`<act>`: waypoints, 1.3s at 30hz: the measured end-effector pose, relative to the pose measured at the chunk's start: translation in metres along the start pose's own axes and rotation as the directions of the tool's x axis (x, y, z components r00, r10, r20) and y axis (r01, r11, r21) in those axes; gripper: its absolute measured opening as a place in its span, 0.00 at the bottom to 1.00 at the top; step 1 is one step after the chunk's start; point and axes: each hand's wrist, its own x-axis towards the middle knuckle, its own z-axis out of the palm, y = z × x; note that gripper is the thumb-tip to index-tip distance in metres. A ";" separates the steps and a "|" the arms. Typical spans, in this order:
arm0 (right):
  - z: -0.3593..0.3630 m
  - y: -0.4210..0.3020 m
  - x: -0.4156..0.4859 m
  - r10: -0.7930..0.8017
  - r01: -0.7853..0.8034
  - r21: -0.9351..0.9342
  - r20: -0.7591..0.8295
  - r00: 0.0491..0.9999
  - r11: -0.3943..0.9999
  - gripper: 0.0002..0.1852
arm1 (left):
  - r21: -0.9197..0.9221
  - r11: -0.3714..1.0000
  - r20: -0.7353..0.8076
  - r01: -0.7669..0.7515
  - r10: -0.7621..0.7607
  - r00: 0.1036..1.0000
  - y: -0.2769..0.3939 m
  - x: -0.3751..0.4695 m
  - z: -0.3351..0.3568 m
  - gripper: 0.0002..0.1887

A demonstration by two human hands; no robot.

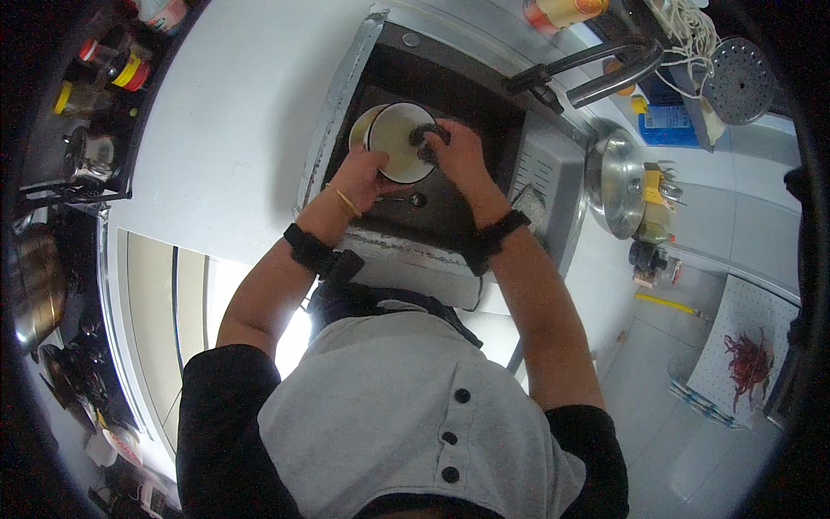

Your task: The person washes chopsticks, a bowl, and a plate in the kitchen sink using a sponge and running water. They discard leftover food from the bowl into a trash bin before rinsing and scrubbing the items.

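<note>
Over a dark kitchen sink (447,224), my left hand (360,174) grips a white bowl with a dark rim (397,139) by its near left edge. My right hand (459,152) holds a dark scrubber (428,139) against the bowl's right inner side. Behind the bowl's left side shows part of another light bowl or dish (363,123); whether it is held too, I cannot tell. A spoon-like metal item (415,200) lies on the sink floor near the drain, just below the bowl.
A dark metal faucet (583,65) arches in from the upper right. On the sink's right stands a grey slotted drain tray (548,162), with a large steel basin (616,183) beside it. Bottles (131,70) and a stove with pans (42,285) are at the left.
</note>
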 end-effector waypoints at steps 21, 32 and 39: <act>-0.002 0.002 0.042 -0.156 0.132 -0.256 -0.075 0.985 0.958 0.18 | -0.102 0.988 0.035 -0.113 0.117 0.992 0.011 0.017 0.010 0.22; 0.020 0.009 0.024 -0.157 0.144 -0.156 -0.072 0.985 0.977 0.17 | -0.110 0.952 -0.239 -0.287 0.255 0.937 -0.014 -0.008 0.037 0.19; 0.000 0.012 0.043 -0.441 0.441 0.028 -0.011 0.897 0.897 0.17 | -0.272 0.901 -0.250 -0.338 0.273 0.929 -0.044 -0.008 0.044 0.19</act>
